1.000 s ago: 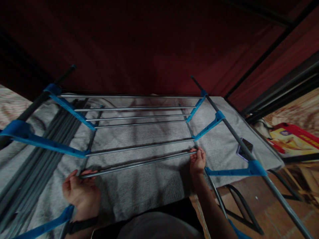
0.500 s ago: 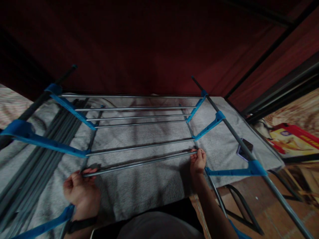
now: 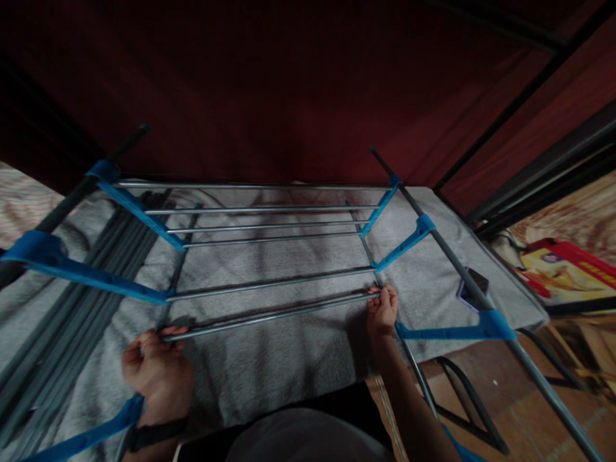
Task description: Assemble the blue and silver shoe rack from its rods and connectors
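A grey metal tube [image 3: 279, 314] runs between my hands, low over the blanket. My left hand [image 3: 158, 369] has its fingers closed round the tube's left end; my right hand [image 3: 384, 309] pinches the right end beside a rack upright. Around them lies a rack frame of grey poles and blue plastic brackets. The left bracket [image 3: 101, 277] and right bracket [image 3: 403, 250] have one crossbar [image 3: 269, 283] between them. Farther back, several more crossbars join another pair of brackets. A lower right bracket [image 3: 447, 332] sits just right of my right hand, with no crossbar on it.
Several loose grey tubes [image 3: 81, 308] lie bundled on the grey blanket [image 3: 289, 366] at left. A phone [image 3: 474, 287] rests by the right pole. A red and yellow box [image 3: 568, 273] stands far right. Behind is a dark red panel [image 3: 269, 96]; a black metal frame [image 3: 474, 404] stands below right.
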`<state>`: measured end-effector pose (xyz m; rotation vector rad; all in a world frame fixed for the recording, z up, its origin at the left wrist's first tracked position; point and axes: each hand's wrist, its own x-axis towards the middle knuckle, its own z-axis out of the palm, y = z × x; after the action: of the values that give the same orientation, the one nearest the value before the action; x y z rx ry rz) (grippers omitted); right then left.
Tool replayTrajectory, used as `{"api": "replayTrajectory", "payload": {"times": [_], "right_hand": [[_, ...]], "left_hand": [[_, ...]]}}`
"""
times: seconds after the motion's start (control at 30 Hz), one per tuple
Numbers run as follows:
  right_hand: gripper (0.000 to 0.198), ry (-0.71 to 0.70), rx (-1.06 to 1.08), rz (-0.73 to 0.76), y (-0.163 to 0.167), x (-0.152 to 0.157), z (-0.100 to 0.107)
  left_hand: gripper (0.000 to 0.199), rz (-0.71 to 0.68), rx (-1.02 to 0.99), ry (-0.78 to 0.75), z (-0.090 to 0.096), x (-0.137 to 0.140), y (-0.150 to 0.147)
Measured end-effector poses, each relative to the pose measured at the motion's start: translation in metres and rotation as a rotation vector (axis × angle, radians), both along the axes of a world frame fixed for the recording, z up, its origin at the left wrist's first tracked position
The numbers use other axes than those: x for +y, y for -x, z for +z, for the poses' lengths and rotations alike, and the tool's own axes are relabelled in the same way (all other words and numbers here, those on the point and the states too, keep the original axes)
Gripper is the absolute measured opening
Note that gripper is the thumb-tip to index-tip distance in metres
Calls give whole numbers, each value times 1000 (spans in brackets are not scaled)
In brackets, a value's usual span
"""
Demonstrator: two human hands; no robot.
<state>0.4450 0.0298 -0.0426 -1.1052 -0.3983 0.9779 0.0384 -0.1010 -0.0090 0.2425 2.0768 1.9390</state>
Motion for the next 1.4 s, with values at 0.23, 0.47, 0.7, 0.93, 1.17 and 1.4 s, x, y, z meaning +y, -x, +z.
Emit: {"api": "replayTrajectory", "payload": {"times": [0.23,0.47,0.7,0.93,1.17,1.4], "right_hand": [[37,-12,24,25,-2,-1,0],[37,-23,18,25,-2,-1,-3],[39,-13,-7,15,-2,0,-4],[34,6,18,-5,-2,0,-3],[37,-22,37,-11,-3,1,-6],[32,-45,60,14,-5,-1,-7]], "left_hand": [[24,85,-104,-104,4,6,-2],[24,130,-178,-116,2,9,3],[16,90,-124,-110,4,6,-3],[13,61,-109,-111,2,2,-1],[14,21,-147,-138,6,-2,-1],[21,33,-99,-87,9,-1,-4]]}}
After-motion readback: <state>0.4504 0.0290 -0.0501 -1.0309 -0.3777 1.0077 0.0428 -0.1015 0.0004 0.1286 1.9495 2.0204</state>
